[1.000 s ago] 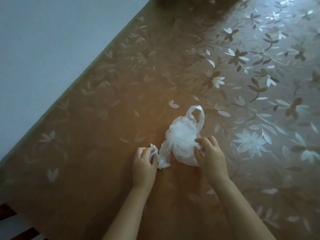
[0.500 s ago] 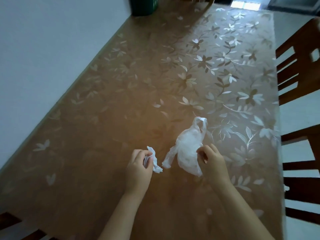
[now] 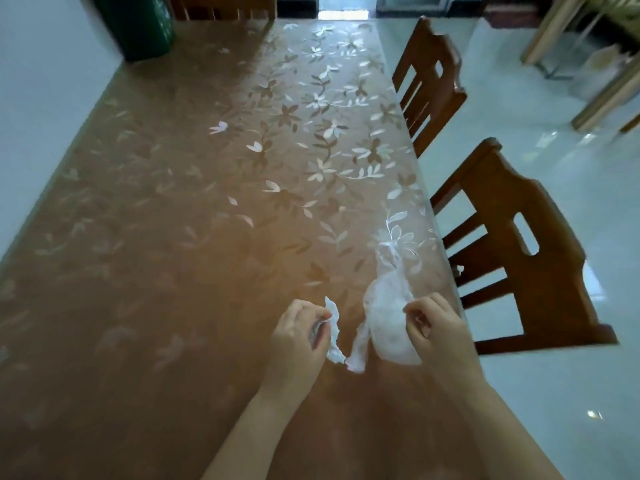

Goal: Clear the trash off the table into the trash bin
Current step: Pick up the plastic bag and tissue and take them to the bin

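Observation:
My left hand (image 3: 298,337) is closed on a crumpled white tissue (image 3: 333,332) that hangs from its fingers just above the table. My right hand (image 3: 436,329) pinches a thin, see-through white plastic bag (image 3: 388,313), lifted off the tabletop near the right edge, its handle trailing away from me. The two pieces of trash are a small gap apart. A dark green trash bin (image 3: 138,26) stands at the far left corner of the table, beside the wall.
The long brown table (image 3: 173,237) has a glossy floral cover. A white wall runs along its left side. Two wooden chairs (image 3: 519,247) (image 3: 429,81) stand at the right side on a pale shiny floor. Another chair back shows at the far end.
The tissue and the bag have come apart, each in its own hand and lifted. My view has tilted up and right, bringing the green bin and the chairs into sight.

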### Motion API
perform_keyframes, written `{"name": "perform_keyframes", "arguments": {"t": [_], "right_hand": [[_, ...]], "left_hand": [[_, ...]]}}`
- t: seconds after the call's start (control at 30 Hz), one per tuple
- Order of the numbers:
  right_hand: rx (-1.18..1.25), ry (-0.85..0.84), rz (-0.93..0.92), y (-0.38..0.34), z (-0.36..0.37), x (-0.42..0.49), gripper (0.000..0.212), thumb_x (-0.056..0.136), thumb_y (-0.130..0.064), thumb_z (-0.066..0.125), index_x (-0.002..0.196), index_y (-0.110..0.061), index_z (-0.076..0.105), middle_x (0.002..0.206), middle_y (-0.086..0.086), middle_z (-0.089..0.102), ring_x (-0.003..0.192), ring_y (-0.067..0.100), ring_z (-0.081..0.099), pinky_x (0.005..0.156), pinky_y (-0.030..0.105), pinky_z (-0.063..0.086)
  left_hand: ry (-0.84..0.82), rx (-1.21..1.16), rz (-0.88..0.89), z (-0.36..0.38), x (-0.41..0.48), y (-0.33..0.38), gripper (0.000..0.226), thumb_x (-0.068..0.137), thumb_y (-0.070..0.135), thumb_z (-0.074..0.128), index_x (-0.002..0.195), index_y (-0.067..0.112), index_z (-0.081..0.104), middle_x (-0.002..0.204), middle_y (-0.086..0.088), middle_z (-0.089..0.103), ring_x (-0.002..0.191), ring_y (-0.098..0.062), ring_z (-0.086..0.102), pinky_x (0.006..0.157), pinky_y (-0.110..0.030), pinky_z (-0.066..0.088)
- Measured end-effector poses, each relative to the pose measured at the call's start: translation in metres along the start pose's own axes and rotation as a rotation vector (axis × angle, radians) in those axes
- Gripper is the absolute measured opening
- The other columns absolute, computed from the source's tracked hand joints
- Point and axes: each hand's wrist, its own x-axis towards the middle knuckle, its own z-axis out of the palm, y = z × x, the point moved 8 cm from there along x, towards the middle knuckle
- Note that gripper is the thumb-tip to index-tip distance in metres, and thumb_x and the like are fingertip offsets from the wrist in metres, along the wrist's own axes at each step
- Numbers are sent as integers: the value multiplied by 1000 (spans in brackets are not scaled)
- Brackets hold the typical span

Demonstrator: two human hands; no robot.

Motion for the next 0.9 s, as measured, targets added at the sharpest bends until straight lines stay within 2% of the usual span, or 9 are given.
{"name": "perform_keyframes", "arguments": {"t": [0.07,0.2,0.27,0.37,0.43,0.57,0.7,0.8,0.9], "right_hand": [[15,56,15,8,-21,-18,12,75,1,67,82,-8,63,81,-2,58,70,10,56,67,15,49],[5,177,18,31,-68,-46,11,74,1,67,81,-8,63,78,3,63,70,10,57,68,1,43],[10,267,42,49,-97,-63,12,74,2,68,80,-7,63,77,4,63,69,6,54,70,1,43],[35,371,77,80,-143,-93,12,74,4,66,78,-6,62,75,0,57,66,5,50,67,0,41],[59,421,94,105,-175,-118,10,75,2,63,75,-7,60,72,-2,54,63,5,47,63,2,39],[95,485,150,167,-238,-174,8,70,-2,55,72,-10,58,68,2,53,62,8,47,59,11,39],[40,507,258,235,-298,-232,13,73,0,58,73,-12,57,69,1,53,64,11,49,59,13,41],[24,529,374,279,-331,-270,22,73,8,62,73,-13,57,69,1,54,66,13,50,60,17,43],[12,568,461,313,-354,-296,22,74,8,62,74,-13,57,69,2,54,66,14,51,61,19,44]], "left_hand": [[-28,-29,25,12,-3,17,11,78,31,48,87,31,54,85,9,57,76,-5,54,66,-15,43],[-95,-50,119,42,-12,67,9,77,31,49,84,31,55,81,15,54,73,0,51,63,-8,39],[-132,-61,176,64,-18,96,8,77,26,53,82,24,59,80,16,54,72,3,51,63,-6,38],[-175,-93,283,103,-30,149,6,77,17,57,80,15,62,80,7,57,75,-1,54,64,-12,44],[-201,-136,335,133,-46,189,5,77,11,60,80,11,63,80,4,58,75,-5,55,64,-16,48],[-253,-231,356,206,-90,261,5,79,15,60,83,17,62,79,8,59,76,-6,56,61,-12,47],[-385,-244,379,290,-131,315,8,78,16,60,85,20,61,79,11,59,77,-1,55,63,-11,43],[-492,-232,461,339,-153,353,9,76,11,62,83,15,64,79,4,61,76,2,54,65,-7,40],[-551,-252,497,375,-161,380,9,74,7,63,80,14,64,78,1,61,75,1,53,64,-5,37]]}}
